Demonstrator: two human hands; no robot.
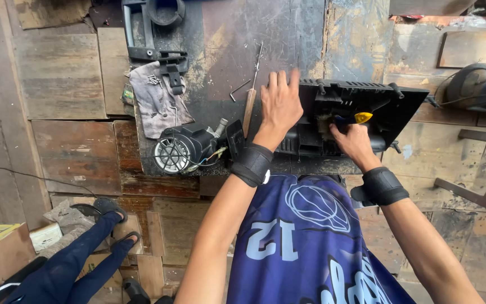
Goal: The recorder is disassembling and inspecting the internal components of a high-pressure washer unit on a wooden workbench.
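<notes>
Right now the left hand (pixel 279 104) lies flat and open on the black plastic housing (pixel 361 115), while the right hand (pixel 354 142) grips a yellow-handled screwdriver (pixel 351 119) inside it. A slip could gouge plastic; the small motor (pixel 184 149) beside the left wrist sits near the worktop (pixel 288 34) edge.

Even, soft daylight — no hard shadows, no glare. Focus sharp at centre; wide-angle bending at the edges — floor planks (pixel 57 73) curve slightly.

A motor (pixel 182 149) lies left of the housing (pixel 361 115) on the bench (pixel 226 39).
</notes>
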